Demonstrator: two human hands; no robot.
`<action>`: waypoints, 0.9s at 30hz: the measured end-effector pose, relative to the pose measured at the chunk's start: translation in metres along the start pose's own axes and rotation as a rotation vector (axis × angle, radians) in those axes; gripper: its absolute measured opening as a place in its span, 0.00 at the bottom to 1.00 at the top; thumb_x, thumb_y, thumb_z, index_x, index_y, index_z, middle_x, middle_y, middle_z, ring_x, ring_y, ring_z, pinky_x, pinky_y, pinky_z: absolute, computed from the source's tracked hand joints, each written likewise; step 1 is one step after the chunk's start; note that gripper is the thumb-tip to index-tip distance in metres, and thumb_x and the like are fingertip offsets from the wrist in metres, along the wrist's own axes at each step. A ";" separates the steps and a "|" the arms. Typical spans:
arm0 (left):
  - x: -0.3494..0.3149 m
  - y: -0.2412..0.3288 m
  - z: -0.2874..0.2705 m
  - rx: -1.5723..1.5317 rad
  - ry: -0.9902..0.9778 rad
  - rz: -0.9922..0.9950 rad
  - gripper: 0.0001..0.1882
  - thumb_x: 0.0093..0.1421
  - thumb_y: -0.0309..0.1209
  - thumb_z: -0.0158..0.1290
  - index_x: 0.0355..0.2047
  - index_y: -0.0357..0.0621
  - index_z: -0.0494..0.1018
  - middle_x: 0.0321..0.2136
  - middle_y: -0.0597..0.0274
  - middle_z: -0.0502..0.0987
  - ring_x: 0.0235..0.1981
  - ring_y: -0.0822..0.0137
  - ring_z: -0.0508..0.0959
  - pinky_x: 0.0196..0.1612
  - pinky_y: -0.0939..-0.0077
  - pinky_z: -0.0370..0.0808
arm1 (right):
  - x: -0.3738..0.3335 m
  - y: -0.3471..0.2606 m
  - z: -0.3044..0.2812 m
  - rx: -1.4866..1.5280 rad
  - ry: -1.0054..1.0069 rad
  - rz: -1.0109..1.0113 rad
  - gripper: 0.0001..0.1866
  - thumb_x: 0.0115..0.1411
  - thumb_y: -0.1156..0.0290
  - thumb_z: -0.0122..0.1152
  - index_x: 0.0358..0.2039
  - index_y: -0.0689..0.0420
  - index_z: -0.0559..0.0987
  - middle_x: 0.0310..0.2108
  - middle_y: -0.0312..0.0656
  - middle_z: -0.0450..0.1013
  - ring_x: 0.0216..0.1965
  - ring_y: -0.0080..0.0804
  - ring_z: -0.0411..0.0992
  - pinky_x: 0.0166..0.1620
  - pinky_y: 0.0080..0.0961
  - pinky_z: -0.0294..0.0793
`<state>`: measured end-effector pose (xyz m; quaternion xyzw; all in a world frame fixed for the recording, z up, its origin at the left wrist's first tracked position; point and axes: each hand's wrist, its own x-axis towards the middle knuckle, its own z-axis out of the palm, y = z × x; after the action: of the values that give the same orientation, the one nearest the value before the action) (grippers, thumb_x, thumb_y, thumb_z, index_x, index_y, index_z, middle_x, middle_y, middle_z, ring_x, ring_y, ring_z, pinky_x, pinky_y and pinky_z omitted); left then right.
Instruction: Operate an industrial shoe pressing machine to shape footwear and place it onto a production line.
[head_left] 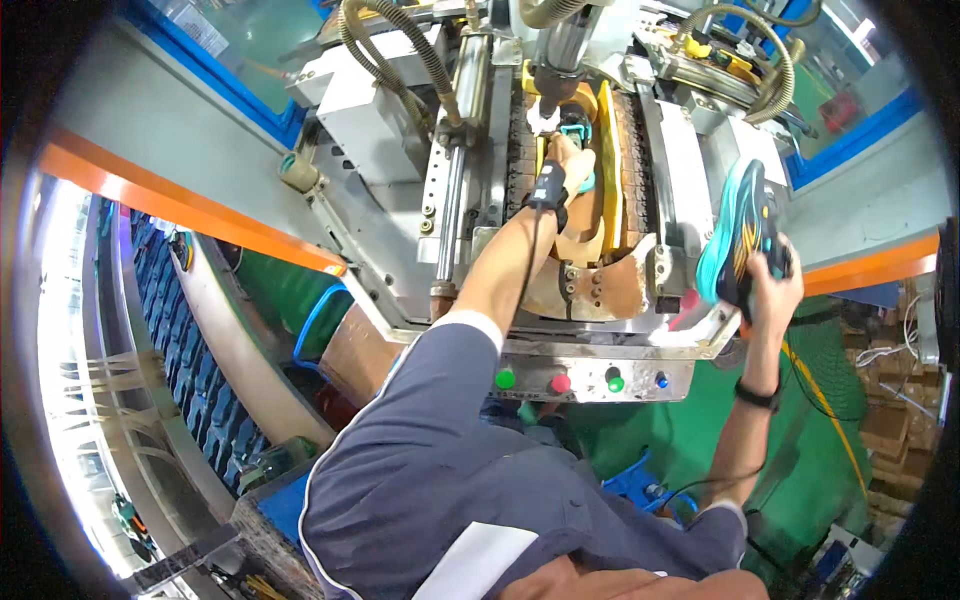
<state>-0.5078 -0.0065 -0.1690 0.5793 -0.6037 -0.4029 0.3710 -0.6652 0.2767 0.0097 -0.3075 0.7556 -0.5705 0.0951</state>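
In the head view, the left hand (572,165) is lying deep inside the machine (590,334), below the dark-tipped metal column (560,68) and alongside the upright yellow plate (608,160). Its fingers are bending toward a teal-and-black piece (578,131), seemingly part of another shoe, which is sitting in the channel between the brown segmented pads. The fingertips are partly hiding there, so I cannot tell how far open that hand is or whether it is gripping anything. The right hand (776,285) is holding the shoe (735,240) out at the machine's right side, thumb pressing on the near side and fingers wrapping around it; the shoe is standing tilted on end, its teal sole facing left and its dark upper with orange marks facing right. For working this well, the left hand would best be going in low and straight, touching only the piece and avoiding the plate's edge. The thin cable (532,270) running from the black wrist unit (547,186) probably deserves watching, since it could be snagging on the metalwork. The right hand should be gripping firmly without squashing the upper, and both forearms should be staying off the button panel (590,391).
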 end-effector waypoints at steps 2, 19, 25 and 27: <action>-0.005 0.013 -0.047 -0.382 -0.139 -0.245 0.13 0.49 0.27 0.59 0.35 0.31 0.74 0.29 0.56 0.79 0.31 0.62 0.79 0.35 0.70 0.77 | 0.043 -0.019 0.035 -0.065 -0.076 -0.049 0.26 0.46 0.69 0.67 0.47 0.63 0.75 0.35 0.40 0.75 0.34 0.24 0.72 0.40 0.21 0.72; -0.424 -0.006 -0.407 -0.756 0.453 -0.467 0.24 0.52 0.30 0.58 0.47 0.29 0.67 0.39 0.55 0.76 0.38 0.64 0.78 0.44 0.69 0.77 | 0.028 0.045 0.366 -0.792 -0.420 -0.307 0.27 0.50 0.59 0.62 0.43 0.66 0.67 0.35 0.58 0.76 0.37 0.53 0.77 0.41 0.41 0.76; -0.528 -0.057 -0.355 0.016 0.478 -0.196 0.25 0.56 0.30 0.58 0.52 0.34 0.65 0.46 0.54 0.72 0.45 0.65 0.75 0.46 0.69 0.75 | -0.105 -0.001 0.274 -0.234 -0.545 -0.753 0.15 0.55 0.71 0.58 0.42 0.65 0.74 0.38 0.53 0.75 0.37 0.49 0.75 0.42 0.38 0.74; -0.549 -0.075 -0.329 -0.316 0.641 -0.274 0.25 0.52 0.23 0.58 0.52 0.39 0.68 0.44 0.50 0.74 0.43 0.60 0.76 0.44 0.68 0.75 | -0.187 0.017 0.230 -0.031 -0.817 -0.692 0.10 0.55 0.78 0.57 0.39 0.63 0.76 0.34 0.47 0.75 0.36 0.41 0.74 0.41 0.33 0.72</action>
<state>-0.1476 0.5227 -0.0954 0.6868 -0.3046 -0.3354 0.5684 -0.4090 0.2017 -0.1211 -0.7371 0.5197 -0.3911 0.1834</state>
